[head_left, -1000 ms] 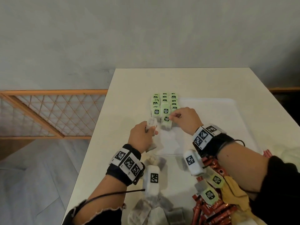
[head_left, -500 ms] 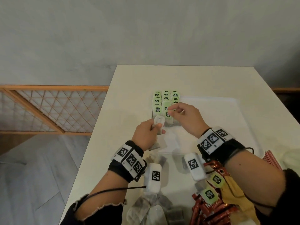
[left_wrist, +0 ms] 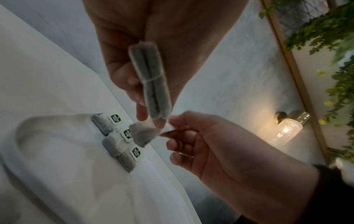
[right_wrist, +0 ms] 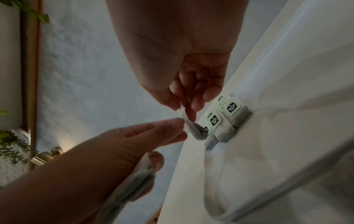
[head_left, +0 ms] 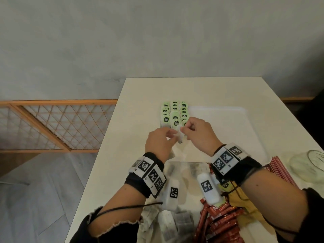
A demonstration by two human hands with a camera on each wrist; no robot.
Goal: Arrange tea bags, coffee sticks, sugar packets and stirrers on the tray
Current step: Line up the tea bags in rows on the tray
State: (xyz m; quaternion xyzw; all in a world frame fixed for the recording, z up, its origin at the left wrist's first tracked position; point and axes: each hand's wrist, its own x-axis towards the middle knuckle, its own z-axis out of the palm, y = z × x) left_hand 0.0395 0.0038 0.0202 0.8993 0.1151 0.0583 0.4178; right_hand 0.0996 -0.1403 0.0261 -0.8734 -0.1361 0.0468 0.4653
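- Your left hand (left_wrist: 145,50) grips a grey paper tea bag (left_wrist: 151,84) against its palm.
- Your right hand (left_wrist: 203,145) pinches another small tea bag (left_wrist: 142,134), just beyond your left fingertips.

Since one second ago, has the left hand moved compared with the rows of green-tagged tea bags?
Yes. The left hand has moved right and toward the far side, closer to the green-tagged tea bags, and now meets the right hand just in front of them.

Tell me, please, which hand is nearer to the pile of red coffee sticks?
Right. The red coffee sticks lie below the right hand and its forearm; the left hand sits farther left.
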